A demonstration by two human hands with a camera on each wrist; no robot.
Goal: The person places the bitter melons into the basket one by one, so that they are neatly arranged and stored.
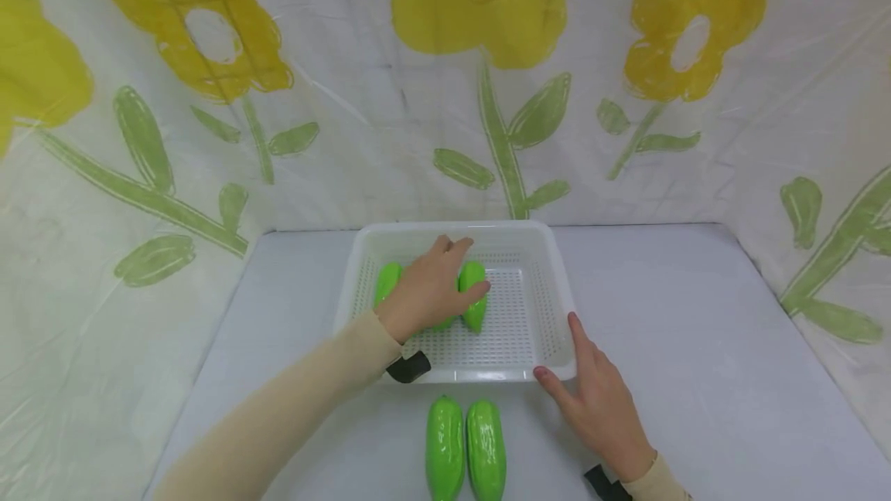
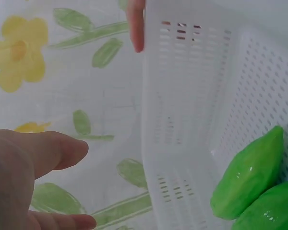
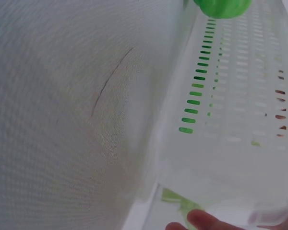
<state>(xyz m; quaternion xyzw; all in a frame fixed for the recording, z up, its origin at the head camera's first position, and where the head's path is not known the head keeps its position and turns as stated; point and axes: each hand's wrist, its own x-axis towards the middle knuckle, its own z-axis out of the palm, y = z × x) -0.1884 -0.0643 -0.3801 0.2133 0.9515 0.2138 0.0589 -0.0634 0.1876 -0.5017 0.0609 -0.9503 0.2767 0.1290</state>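
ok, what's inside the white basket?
Three green vegetables show in the white basket. The left hand covers most of the middle one and part of those either side; whether more lie beneath the hand can't be seen.

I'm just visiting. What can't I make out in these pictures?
Head view: the left hand hides most of the middle vegetable in the basket.
Head view: the bottom edge cuts off the near ends of both front vegetables.
Right wrist view: the bottom edge cuts off most of the right hand.
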